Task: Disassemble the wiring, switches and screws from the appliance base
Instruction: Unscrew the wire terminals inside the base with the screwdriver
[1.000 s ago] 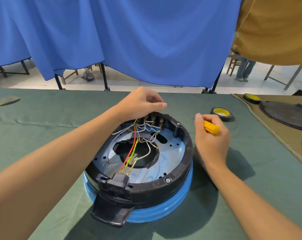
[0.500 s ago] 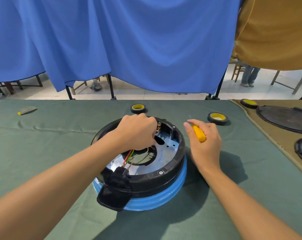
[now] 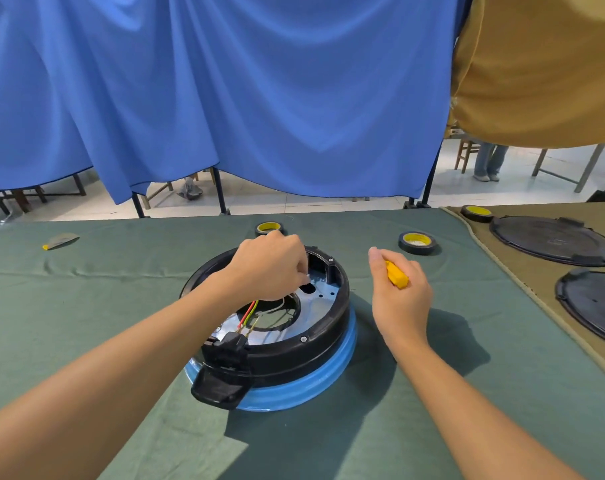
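The round appliance base (image 3: 323, 336), black-rimmed over a blue body, lies upside down on the green cloth. Its metal plate (image 3: 316, 306) is exposed, with red, yellow-green and white wires (image 3: 251, 311) running to a black connector (image 3: 230, 344) at the near rim. My left hand (image 3: 270, 268) reaches into the far side of the base, fingers curled around the wire bundle there; the bundle under the hand is hidden. Just right of the base hovers my right hand (image 3: 400, 299), gripping a yellow-handled screwdriver (image 3: 396, 274).
Two rolls of black tape (image 3: 417, 242) (image 3: 268, 228) lie behind the base, a third (image 3: 477, 213) on the tan cloth at right. Two black round covers (image 3: 554, 239) (image 3: 592, 306) lie at right. A small scraper (image 3: 60, 241) lies far left. Blue curtain hangs behind.
My left hand dropped from the far rim down into the base and closed over the wires. The right hand with the screwdriver stayed beside the base. The camera tilted upward.
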